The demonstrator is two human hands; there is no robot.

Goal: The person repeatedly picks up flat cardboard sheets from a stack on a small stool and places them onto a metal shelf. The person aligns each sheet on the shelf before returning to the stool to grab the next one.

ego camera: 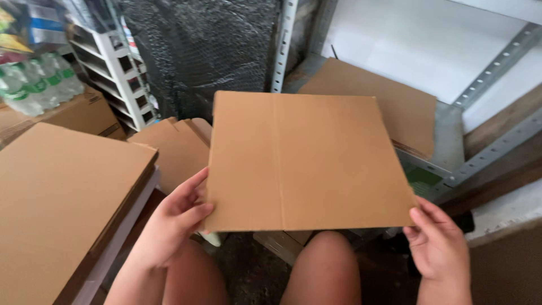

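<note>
I see a flattened brown cardboard box [307, 161] held up flat in front of me, above my knees, its broad face turned up toward the camera. It is nearly square, slightly wider than deep, so its longer axis runs left to right, with the far edge tipped a little away and the whole sheet skewed slightly clockwise; a fold crease runs front to back left of its middle. My left hand [175, 223] grasps the near left corner, thumb on top and fingers curled beneath the edge. My right hand [437, 243] pinches the near right corner, thumb pressed on the top face, the other fingers hidden under the board. To my left lies a stack of flat cardboard sheets [62, 197], its top face brown and its edge showing layered pieces. Between that stack and the held box more folded cardboard pieces [178, 149] lean together. Behind the held box another brown sheet [389, 104] rests against a grey metal shelf frame [491, 149], with a green patch showing beneath it. At the far left a shrink-wrapped pack of plastic bottles [36, 85] with green labels sits on a cardboard carton, beside a white slotted rack [116, 73]. A dark sheet of bubble wrap [200, 51] hangs behind.
</note>
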